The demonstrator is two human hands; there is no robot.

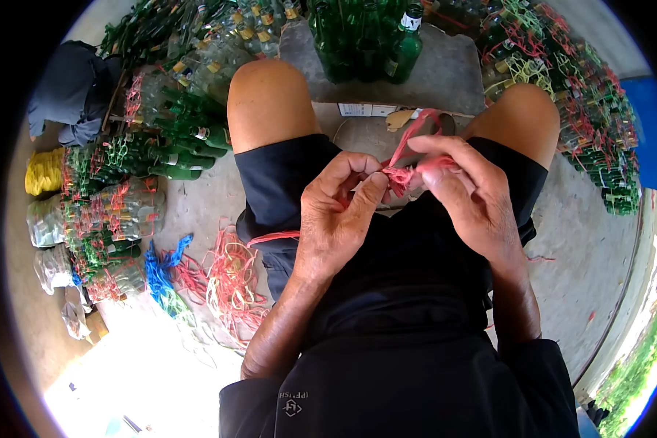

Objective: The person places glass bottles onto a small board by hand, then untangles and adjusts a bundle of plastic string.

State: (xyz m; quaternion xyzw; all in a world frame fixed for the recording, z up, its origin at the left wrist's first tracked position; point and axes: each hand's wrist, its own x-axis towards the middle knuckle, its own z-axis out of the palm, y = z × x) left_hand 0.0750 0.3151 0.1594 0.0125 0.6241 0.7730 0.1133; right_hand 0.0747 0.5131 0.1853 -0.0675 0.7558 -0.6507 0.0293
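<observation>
Between my hands, above my lap, is a bunched length of red plastic string [399, 177]. My left hand [343, 201] pinches one side of it between thumb and fingers. On the other side, the curled fingers of my right hand [466, 186] grip the same string. A loose loop rises from the knot-like bunch, and a red tail shows behind my left wrist. Just beyond my knees, several green glass bottles [369, 44] stand upright on a grey slab [445, 66].
Tangled red and pale string [233, 281] lies on the floor at left, beside a blue string bundle [164, 274]. Tied bottles [128, 208] are stacked along the left, with more bottle stacks [595, 117] at right. A yellow bundle [44, 173] sits far left.
</observation>
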